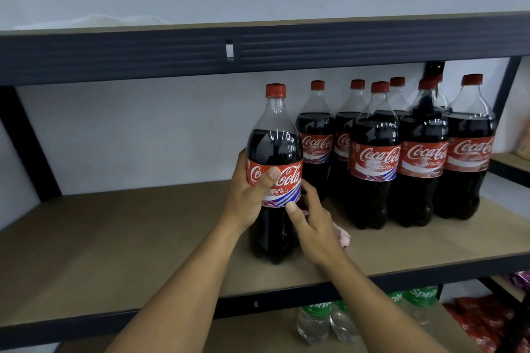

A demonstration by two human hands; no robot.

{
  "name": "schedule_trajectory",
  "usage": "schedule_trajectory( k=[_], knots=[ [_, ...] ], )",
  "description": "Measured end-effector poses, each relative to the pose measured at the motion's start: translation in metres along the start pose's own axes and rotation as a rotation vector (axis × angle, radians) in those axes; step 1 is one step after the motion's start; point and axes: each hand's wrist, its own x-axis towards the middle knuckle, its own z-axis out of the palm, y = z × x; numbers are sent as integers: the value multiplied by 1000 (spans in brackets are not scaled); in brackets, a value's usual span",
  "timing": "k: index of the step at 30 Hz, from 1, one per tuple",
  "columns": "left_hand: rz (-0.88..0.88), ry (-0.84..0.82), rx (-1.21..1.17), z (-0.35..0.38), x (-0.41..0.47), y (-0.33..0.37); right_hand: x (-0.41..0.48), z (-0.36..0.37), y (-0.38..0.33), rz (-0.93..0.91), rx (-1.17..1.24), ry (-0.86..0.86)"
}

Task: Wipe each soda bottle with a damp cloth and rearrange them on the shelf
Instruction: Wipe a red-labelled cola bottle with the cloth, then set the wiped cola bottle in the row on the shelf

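A large cola bottle (274,152) with a red cap and red label stands upright on the middle shelf board (129,238), apart from the others. My left hand (249,195) grips it round the label from the left, thumb across the front. My right hand (315,226) curls against the bottle's lower right side, thumb on the label's bottom edge. A pink cloth (342,235) bunches in that hand, and part of it shows below the palm. Several more cola bottles (372,157) stand packed together to the right.
A dark metal beam (172,57) of the upper shelf runs across just above the bottle caps. Green-labelled soda bottles (315,318) and red snack packets (484,321) lie on the shelf below. A white wall backs the rack.
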Motion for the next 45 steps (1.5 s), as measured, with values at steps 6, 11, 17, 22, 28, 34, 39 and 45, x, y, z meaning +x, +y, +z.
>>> schedule_trajectory(
  k=[6,11,17,22,28,34,39,45],
  knots=[
    [-51,-84,140,-11,-11,-1,0,6,-5,3,129,5],
    [-82,-161,269,-35,-39,-15,-3,10,-9,23,137,35],
    [-77,-131,280,-53,-50,-15,-3,19,-18,15,130,12],
    [-71,-105,288,-74,-56,-10,0,37,-24,2,176,-68],
    [-97,-28,311,-109,-66,-3,9,70,-36,-4,191,-165],
    [-114,19,354,-154,-76,9,19,119,-48,-6,211,-251],
    [-124,59,401,-199,-81,17,27,173,-56,15,280,-323],
    [-122,72,492,-263,-82,22,41,241,-61,31,346,-399]
  ],
)
